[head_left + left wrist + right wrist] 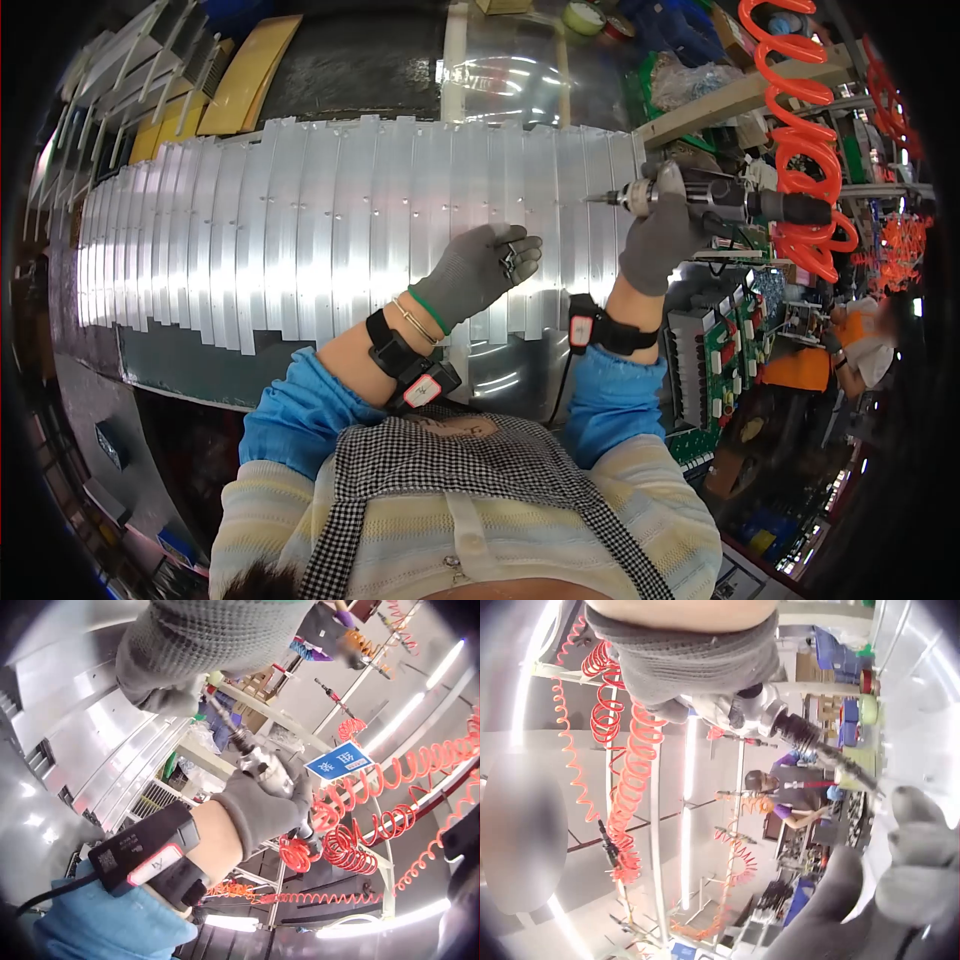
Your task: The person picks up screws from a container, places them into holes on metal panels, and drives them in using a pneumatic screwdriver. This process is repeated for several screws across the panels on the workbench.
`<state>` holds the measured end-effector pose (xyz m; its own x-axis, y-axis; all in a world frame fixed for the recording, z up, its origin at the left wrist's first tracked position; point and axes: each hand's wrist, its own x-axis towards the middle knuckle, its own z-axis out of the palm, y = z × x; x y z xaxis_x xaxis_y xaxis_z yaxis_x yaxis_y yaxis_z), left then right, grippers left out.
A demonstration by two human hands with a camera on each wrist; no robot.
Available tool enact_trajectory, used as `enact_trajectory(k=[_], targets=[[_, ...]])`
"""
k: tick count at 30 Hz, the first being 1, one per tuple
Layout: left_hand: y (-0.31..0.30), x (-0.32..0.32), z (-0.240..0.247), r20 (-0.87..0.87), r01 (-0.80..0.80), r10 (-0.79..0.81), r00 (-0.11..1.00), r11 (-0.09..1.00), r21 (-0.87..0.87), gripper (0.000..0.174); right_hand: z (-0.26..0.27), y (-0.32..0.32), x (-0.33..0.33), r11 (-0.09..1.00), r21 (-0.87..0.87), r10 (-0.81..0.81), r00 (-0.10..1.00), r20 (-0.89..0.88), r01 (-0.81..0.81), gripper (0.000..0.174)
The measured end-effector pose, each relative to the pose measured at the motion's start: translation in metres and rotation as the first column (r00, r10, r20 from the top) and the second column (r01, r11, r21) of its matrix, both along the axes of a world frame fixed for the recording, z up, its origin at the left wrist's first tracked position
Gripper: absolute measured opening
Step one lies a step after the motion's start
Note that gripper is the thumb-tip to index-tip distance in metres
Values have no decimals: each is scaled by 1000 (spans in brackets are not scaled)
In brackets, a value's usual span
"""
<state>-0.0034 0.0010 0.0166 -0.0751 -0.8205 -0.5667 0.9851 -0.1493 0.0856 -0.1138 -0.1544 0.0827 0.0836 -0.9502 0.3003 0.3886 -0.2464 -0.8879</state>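
Note:
Grey-gloved, the left hand [480, 272] is over the metal strips [345, 215], its fingers curled round some small dark metal pieces [510, 262]. The right hand [664, 235], also gloved, grips a power screwdriver [725, 198] whose thin bit points left above the strips. In the left wrist view the screwdriver [262, 771] shows in the right hand [262, 806], with the left glove [217, 641] at the top. The right wrist view shows the screwdriver's chuck [799, 733] under the right hand [690, 664], its tip near the left hand's fingers [922, 847].
An orange coiled hose [800, 130] hangs at the right. Green circuit boards [725, 360] stand right of the right forearm. Yellow boards [250, 75] and a white rack [120, 65] are at the back left. Another person [862, 350] is at the far right.

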Motion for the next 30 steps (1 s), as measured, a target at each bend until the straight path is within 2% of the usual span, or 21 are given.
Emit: enact_trajectory(k=[1,4,11,14,20,23,26,28,30], targets=[[-1,0,0,24,11,-11,1000,1000,20,32,4,-5,2,986,-15,-164,984,-70,163,35],[0,-2,-5,93,44,-49,994,998,50,30,-24,-43,-10,967,-150,-222,970,-97,207,37],[-3,0,-7,208,95,-97,973,995,17,26,-26,-38,-5,986,-61,-164,975,-150,157,36],[-4,-2,-2,256,113,-131,958,990,83,25,-30,-40,0,969,-175,-204,966,-158,175,33],[-1,-2,-14,267,75,-60,962,996,-47,22,-13,-27,15,991,-119,-85,979,-183,63,28],[-1,-2,-8,278,34,-22,960,999,-40,21,-30,-42,10,969,-200,-184,964,-191,145,28],[-1,2,-7,237,16,-2,971,998,-55,20,5,-18,6,996,-35,-82,993,-87,79,26],[-4,0,-11,201,31,-21,979,998,-48,21,26,-1,-2,992,47,116,993,22,-117,20],[-9,-4,-10,159,49,-42,986,998,-41,23,38,17,-7,945,145,265,947,181,-292,19]])
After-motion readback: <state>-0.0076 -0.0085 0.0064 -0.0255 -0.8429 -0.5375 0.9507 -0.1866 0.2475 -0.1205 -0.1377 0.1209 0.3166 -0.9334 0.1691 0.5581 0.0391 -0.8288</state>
